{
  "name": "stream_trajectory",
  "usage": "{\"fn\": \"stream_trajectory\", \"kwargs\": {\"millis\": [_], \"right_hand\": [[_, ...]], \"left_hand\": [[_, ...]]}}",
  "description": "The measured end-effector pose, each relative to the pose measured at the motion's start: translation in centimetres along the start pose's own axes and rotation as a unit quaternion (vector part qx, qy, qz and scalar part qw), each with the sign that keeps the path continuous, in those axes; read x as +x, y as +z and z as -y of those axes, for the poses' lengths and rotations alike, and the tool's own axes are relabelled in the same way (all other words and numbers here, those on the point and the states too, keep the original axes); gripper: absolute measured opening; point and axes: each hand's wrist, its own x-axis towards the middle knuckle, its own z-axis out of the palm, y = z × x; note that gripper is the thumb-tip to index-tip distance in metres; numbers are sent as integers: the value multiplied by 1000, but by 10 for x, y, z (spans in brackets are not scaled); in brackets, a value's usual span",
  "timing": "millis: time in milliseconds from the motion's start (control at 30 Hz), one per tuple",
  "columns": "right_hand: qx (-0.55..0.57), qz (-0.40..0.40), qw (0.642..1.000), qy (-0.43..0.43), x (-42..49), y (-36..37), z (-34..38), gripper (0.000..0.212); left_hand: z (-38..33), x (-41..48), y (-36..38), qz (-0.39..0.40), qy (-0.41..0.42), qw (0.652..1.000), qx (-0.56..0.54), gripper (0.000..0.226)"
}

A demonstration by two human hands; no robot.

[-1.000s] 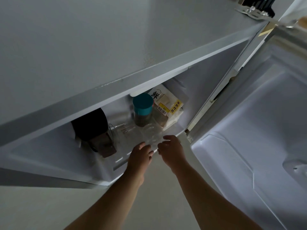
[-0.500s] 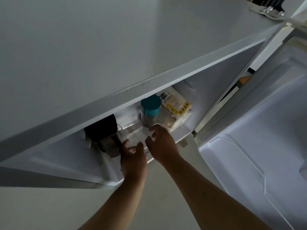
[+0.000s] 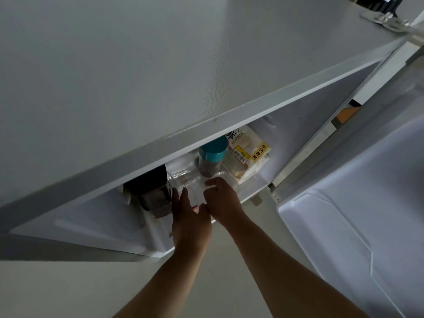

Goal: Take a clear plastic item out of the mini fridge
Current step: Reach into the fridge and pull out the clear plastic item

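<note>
I cup both hands, left hand (image 3: 188, 216) and right hand (image 3: 221, 200), half-curled around the clear plastic item (image 3: 197, 187) in front of the teal-lidded jar (image 3: 212, 157); grip unconfirmed, so I should lift gently.

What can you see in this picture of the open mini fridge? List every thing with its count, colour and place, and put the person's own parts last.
Mini fridge: one, white, fills the upper left, seen from above.
Fridge door: one, white inside, swung open at right.
Jar: one, teal lid with dark contents, upright at the middle of the shelf.
Bread packet: one, pale with yellow labels, right of the jar.
Dark container: one, black, left on the shelf.
Clear plastic item: one, see-through, between the dark container and the jar; its outline is hard to tell.
Left hand: one, reaching in at the clear plastic item.
Right hand: one, beside the left, in front of the jar.
</note>
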Motion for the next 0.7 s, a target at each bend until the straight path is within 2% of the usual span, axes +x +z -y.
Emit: {"fn": "stream_trajectory", "kwargs": {"millis": [100,233,333,433,500,600,700], "right_hand": [[26,19,999,5,-1,-1,-2,27],[35,18,999,10,3,3,-5,27],[33,-11,999,16,3,2,-7,44],[117,-4,991,66,2,-2,-4,62],[168,8,983,80,1,-9,-2,64],[189,0,981,38,-4,-20,-1,56],[52,-76,992,-82,-11,-26,-1,47]], "left_hand": [[0,13,-2,11,-22,1000,-16,62],[5,18,-8,-10,23,997,-79,53],[10,3,-11,-34,69,994,-83,48],[15,-15,-11,-51,94,989,-104,45],[15,-25,-9,-52,97,986,-126,41],[11,-28,-6,-33,54,984,-167,37],[10,-20,-1,17,-21,971,-236,28]]}}
